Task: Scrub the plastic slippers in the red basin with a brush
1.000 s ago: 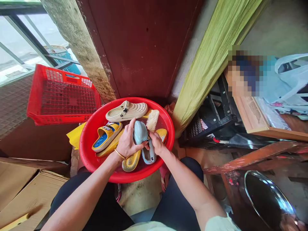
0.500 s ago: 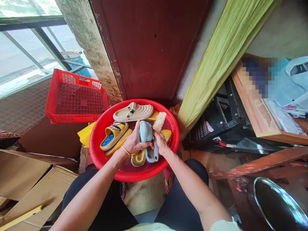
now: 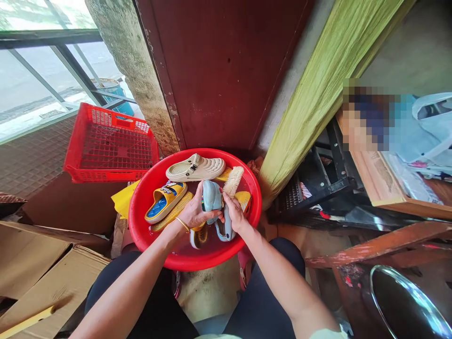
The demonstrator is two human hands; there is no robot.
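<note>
My left hand (image 3: 193, 212), with a gold bangle at the wrist, grips a light blue-grey shoe (image 3: 212, 197) above a red basin (image 3: 141, 235). Close on its right, my right hand (image 3: 236, 215) is closed around a scrub brush (image 3: 233, 181), whose pale bristles point up and away beside the shoe. Behind them a beige clog (image 3: 196, 167) lies at the basin's far side. A yellow and blue slipper (image 3: 165, 202) rests at the left, over another yellow sole (image 3: 176, 214). More yellow footwear and a grey-blue piece lie partly hidden under my hands.
A red plastic crate (image 3: 113, 146) stands behind the basin at the left. Cardboard boxes (image 3: 63, 282) are at the lower left. A dark red door (image 3: 226, 75) and a yellow-green curtain (image 3: 318, 94) rise behind. On the right are a wooden table (image 3: 384, 188) and a shiny round lid (image 3: 409, 301).
The shoe in my left hand has turned slightly, showing more of its coloured side. The yellow footwear beneath it has tilted. The whole view has shifted a little.
</note>
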